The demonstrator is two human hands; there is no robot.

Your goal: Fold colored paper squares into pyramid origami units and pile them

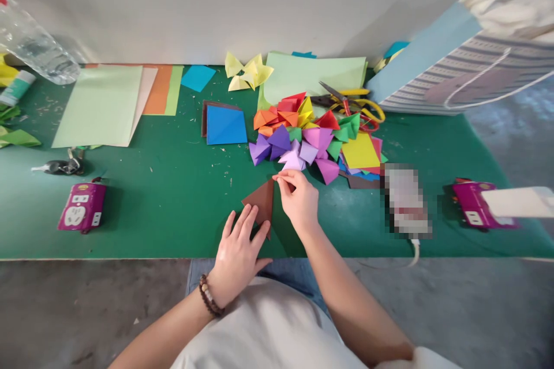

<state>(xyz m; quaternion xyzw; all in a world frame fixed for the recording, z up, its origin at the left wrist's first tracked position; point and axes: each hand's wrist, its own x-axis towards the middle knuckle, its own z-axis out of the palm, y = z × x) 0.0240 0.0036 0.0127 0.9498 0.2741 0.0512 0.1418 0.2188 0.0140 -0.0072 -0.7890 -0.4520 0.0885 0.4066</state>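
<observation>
Brown paper triangle: where's it lying?

Low in the middle of the frame, on the green surface, with one point aimed down toward the person's body.

And the hands?

The left hand, a wooden bead bracelet on its wrist, is open, its fingers spread and resting on the paper's lower part. The right hand is narrow, thumb and forefinger pinched at the paper's upper corner.

What's closest to them?

Just above sits a heap of folded paper pieces in purple, red, orange, green and yellow. Behind it lie scissors with yellow handles. To its left is a blue paper square.

And further out?

Pale green paper sheets and a plastic bottle at upper left, a magenta power strip at left, and a striped paper bag, tilted, at upper right.
</observation>
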